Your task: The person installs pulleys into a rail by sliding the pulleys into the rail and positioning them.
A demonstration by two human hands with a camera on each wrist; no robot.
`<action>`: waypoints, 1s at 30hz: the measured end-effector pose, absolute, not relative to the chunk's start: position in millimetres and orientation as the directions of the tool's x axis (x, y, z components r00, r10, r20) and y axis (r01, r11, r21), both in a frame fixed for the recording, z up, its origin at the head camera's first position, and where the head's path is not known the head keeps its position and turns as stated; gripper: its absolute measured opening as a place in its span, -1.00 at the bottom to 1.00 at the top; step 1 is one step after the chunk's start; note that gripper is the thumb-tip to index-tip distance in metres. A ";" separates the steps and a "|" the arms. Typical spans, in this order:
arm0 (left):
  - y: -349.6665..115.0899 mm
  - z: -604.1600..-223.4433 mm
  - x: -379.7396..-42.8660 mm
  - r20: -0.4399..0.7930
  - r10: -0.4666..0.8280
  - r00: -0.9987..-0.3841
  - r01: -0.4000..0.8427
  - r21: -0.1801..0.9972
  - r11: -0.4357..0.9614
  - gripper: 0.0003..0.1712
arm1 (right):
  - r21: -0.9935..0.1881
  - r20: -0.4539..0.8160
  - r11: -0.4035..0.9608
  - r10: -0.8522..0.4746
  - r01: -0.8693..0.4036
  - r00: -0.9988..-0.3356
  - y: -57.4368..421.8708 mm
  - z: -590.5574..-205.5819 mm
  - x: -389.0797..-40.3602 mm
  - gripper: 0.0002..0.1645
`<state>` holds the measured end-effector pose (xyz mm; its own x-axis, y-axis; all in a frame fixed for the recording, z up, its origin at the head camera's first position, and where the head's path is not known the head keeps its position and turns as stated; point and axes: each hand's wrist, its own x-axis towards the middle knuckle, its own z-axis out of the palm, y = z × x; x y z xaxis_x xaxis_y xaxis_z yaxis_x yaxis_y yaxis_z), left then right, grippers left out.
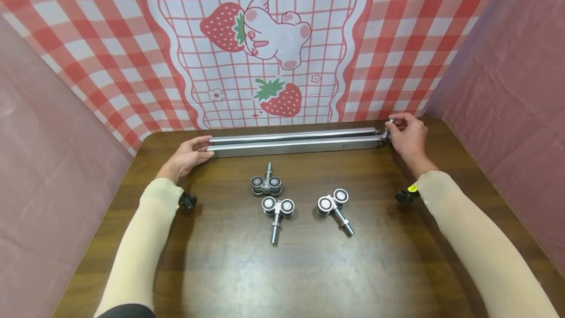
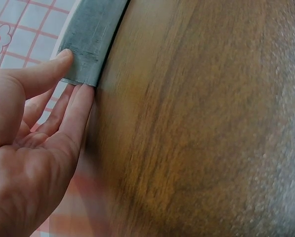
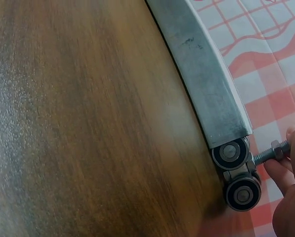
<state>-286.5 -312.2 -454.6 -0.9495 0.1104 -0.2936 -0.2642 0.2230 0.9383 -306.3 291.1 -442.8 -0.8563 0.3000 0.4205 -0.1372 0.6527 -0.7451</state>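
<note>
A long metal channel track (image 1: 282,147), its slot facing up, lies along the table's back edge. At its left end my left hand (image 1: 187,156) holds it, the thumb (image 2: 48,74) on the side face and fingers at the end. My right hand (image 1: 408,139) pinches the threaded bolt (image 3: 266,155) of a roller trolley. That trolley (image 3: 243,192) is at the track's right end, one wheel right at the opening and another outside it; its bolt points up. Three more roller trolleys lie on the table: one with its bolt (image 1: 269,171) pointing backward, two (image 1: 277,207) (image 1: 333,202) with bolts toward me.
The brown wooden table (image 1: 247,278) has rounded back corners. Behind it hangs a red-and-white checked cloth (image 1: 397,38) with strawberries, close to the track. Pink cloths (image 1: 507,102) hang at both sides.
</note>
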 end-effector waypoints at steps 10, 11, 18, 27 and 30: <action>-312.5 -452.7 -283.7 -0.296 0.115 -0.948 -0.264 0.935 0.237 -0.12 | -0.759 0.430 0.632 0.307 -0.156 -0.849 288.5 -441.6 -305.3 -0.72; -312.4 -452.8 -283.9 -0.298 0.116 -0.948 -0.265 0.935 0.233 -0.12 | -0.761 0.428 0.630 0.311 -0.153 -0.848 288.3 -441.7 -305.1 -0.72; -312.6 -453.0 -285.6 -0.298 0.113 -0.948 -0.267 0.935 0.233 -0.12 | -0.776 0.418 0.616 0.338 -0.137 -0.843 285.1 -443.7 -306.6 -0.72; -313.8 -454.5 -286.5 -0.287 0.111 -0.951 -0.258 0.940 0.225 -0.11 | -0.735 0.427 0.650 0.224 -0.192 -0.876 267.0 -442.2 -307.3 -0.70; -313.7 -455.2 -285.8 -0.287 0.112 -0.951 -0.257 0.939 0.229 -0.12 | -0.732 0.424 0.651 0.204 -0.201 -0.882 262.3 -442.2 -307.8 -0.71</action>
